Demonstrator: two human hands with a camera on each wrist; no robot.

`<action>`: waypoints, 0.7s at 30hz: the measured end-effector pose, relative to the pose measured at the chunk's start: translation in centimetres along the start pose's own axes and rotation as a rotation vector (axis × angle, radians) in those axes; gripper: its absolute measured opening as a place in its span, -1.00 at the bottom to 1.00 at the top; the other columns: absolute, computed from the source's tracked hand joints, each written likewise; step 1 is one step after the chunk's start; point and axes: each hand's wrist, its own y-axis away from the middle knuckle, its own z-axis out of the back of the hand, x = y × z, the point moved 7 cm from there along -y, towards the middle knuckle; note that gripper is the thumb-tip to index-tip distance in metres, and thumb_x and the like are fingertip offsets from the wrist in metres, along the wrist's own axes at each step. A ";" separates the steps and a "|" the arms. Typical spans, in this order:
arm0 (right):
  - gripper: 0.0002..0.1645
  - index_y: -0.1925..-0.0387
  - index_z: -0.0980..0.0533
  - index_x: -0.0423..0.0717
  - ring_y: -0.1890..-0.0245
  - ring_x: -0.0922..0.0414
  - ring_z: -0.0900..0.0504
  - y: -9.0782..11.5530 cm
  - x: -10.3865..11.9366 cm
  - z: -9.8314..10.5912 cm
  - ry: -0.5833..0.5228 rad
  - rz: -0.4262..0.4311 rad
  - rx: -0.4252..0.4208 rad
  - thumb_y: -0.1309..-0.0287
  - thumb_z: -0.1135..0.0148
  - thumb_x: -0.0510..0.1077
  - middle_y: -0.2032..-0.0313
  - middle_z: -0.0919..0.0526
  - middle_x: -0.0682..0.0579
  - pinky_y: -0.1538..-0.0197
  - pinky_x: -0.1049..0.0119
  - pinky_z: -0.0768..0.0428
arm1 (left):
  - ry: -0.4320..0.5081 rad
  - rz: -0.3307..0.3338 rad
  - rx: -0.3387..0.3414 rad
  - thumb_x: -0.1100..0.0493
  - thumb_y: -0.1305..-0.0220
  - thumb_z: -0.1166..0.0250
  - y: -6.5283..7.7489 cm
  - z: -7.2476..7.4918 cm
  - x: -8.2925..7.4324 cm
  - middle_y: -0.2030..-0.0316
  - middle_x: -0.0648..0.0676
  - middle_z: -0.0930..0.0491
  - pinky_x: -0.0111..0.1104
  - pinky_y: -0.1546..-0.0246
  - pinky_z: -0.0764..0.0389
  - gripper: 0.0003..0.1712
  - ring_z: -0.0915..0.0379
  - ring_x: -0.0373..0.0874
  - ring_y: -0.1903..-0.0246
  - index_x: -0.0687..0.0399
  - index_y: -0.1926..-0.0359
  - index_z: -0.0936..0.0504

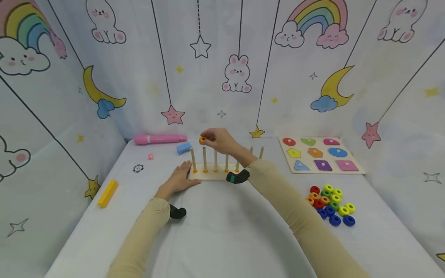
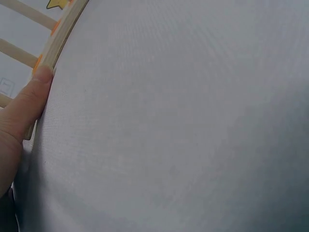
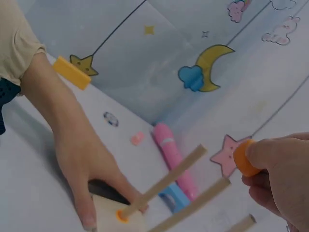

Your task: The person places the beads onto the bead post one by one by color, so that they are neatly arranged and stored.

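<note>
A wooden peg board (image 1: 208, 176) with a row of upright pegs stands at the middle of the table. My left hand (image 1: 179, 178) holds its left end, thumb along the front edge and fingers at the far side; in the right wrist view the left hand (image 3: 89, 154) straddles that end. Between thumb and fingertips my right hand (image 1: 220, 139) pinches an orange ring (image 1: 202, 141), just above the top of the second peg from the left. The orange ring (image 3: 246, 158) appears apart from the pegs in the right wrist view. My right forearm hides part of the board's right end.
Loose red, orange, yellow, green and blue rings (image 1: 330, 204) lie at right. Behind them is a shape puzzle board (image 1: 292, 166). A pink tube (image 1: 163, 139), a blue block (image 1: 183, 148), a small pink piece (image 1: 150, 156), a round token (image 1: 138, 168) and a yellow block (image 1: 108, 194) lie at left.
</note>
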 end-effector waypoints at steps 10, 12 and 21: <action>-0.67 -0.03 -0.53 -0.30 0.10 0.16 -0.62 -1.1 1.6 -3.6 0.019 0.055 0.080 -0.26 -0.15 -0.24 0.09 -0.65 -0.06 0.04 0.49 -0.54 | -0.025 -0.004 -0.016 -0.31 -0.13 -0.25 -0.6 -0.5 -0.1 -0.41 0.31 0.03 0.00 -0.39 0.23 0.12 0.25 0.15 -0.41 0.33 -0.42 -0.01; -0.67 -0.04 -0.53 -0.27 0.10 0.17 -0.61 -1.2 1.5 -4.0 0.039 0.063 0.090 -0.27 -0.15 -0.22 0.09 -0.65 -0.04 0.04 0.51 -0.53 | -0.026 -0.004 -0.028 -0.31 -0.12 -0.26 -0.6 -0.6 -0.1 -0.41 0.31 0.02 0.02 -0.38 0.22 0.12 0.24 0.16 -0.41 0.32 -0.42 -0.03; -0.64 -0.07 -0.52 -0.22 0.03 0.13 -0.58 -0.8 1.9 -3.8 0.117 0.102 0.085 -0.27 -0.15 -0.20 0.01 -0.62 -0.06 -0.05 0.43 -0.51 | -0.026 0.002 -0.038 -0.29 -0.13 -0.27 -0.2 -0.5 -0.1 -0.41 0.34 0.05 0.04 -0.38 0.24 0.11 0.25 0.18 -0.41 0.33 -0.42 -0.02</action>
